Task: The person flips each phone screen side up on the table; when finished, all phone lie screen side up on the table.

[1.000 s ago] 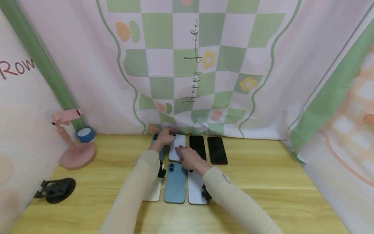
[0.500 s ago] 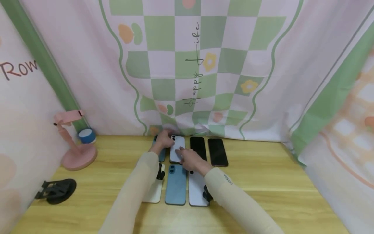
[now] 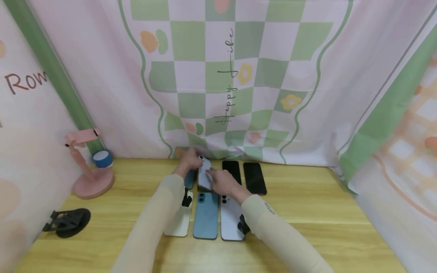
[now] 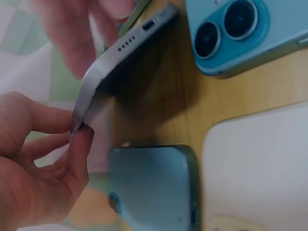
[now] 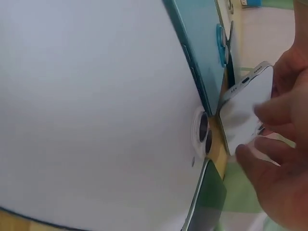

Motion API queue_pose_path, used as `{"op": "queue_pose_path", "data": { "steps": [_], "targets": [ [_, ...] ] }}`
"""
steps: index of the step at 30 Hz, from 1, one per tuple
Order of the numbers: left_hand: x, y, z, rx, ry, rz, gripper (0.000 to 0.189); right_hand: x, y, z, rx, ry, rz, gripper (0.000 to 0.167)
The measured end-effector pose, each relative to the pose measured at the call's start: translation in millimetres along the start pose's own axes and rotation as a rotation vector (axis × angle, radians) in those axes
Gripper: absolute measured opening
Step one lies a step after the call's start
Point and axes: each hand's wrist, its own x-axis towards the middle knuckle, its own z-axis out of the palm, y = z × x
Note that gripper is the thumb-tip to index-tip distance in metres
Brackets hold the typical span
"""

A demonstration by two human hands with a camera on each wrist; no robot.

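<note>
A white phone (image 3: 205, 177) in the back row is tilted up off the wooden table, its back toward me. My left hand (image 3: 190, 159) pinches its far left edge between thumb and fingers, plain in the left wrist view. In the right wrist view my right hand (image 5: 279, 163) is at the phone's other side, its fingers loosely extended, one overlapping the phone's back. Left of the raised phone lies a blue phone (image 3: 189, 179), partly hidden by my left arm. In front lie a cream-white phone (image 3: 179, 222), a light blue phone (image 3: 206, 220) and a pale lilac phone (image 3: 232, 222).
Two phones with dark screens up (image 3: 254, 178) lie at the back right, one partly behind my right hand. A pink lamp-shaped stand (image 3: 92, 182), a blue-and-white roll (image 3: 102, 158) and a black stand (image 3: 71, 223) are at left. Patterned cloth (image 3: 222, 76) hangs behind.
The white phone lay flat earlier; now it is raised and tilted, its right edge turned up. My left hand has taken hold of its edge, and the right hand has shifted slightly right.
</note>
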Motion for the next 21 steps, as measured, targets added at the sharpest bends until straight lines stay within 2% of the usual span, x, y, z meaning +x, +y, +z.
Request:
{"op": "queue_pose_path", "data": {
  "steps": [2,4,5,6,7,10,11,14,15,17,19,21],
  "targets": [
    [11.4,-4.4,2.4,0.073,0.026,0.022,0.041,0.7,1.2,-1.7,0.066,0.053,0.01,0.051],
    [23.9,-8.4,5.5,0.161,0.047,0.036,0.019,1.6,1.8,-3.2,0.154,0.098,0.034,0.05],
    [26.0,-5.6,5.8,0.207,0.049,0.024,0.007,1.6,1.6,-4.4,0.223,0.104,0.059,0.05],
    [26.9,-2.3,6.0,0.25,0.051,0.011,0.003,1.6,1.0,-5.6,0.298,0.106,0.086,0.05],
    [27.3,1.8,7.5,0.291,0.054,0.002,0.011,1.1,0.7,-7.2,0.378,0.106,0.118,0.049],
    [12.0,25.5,7.4,0.364,0.042,-0.048,0.019,-0.9,-0.7,-11.6,0.665,0.067,0.212,0.05],
    [4.3,34.0,7.4,0.379,0.049,-0.059,0.017,-1.5,-1.1,-12.9,0.756,0.055,0.244,0.051],
    [-4.5,42.1,13.1,0.378,0.077,-0.034,0.008,-1.7,-1.2,-16.1,0.959,0.025,0.31,0.052],
    [-5.7,43.4,15.1,0.371,0.075,-0.018,0.008,-1.7,-0.9,-17.2,1.006,0.02,0.327,0.052],
    [-6.1,43.8,18.4,0.353,0.069,0.032,0.021,-1.8,0.4,-18.6,1.071,0.021,0.352,0.051],
    [-4.9,43.2,21.0,0.342,0.052,0.078,0.035,-3.1,2.0,-19.9,1.092,0.026,0.36,0.051],
    [-4.9,43.3,23.6,0.334,0.035,0.102,0.043,-5.4,3.4,-20.1,1.067,0.035,0.343,0.052]
  ]
}}
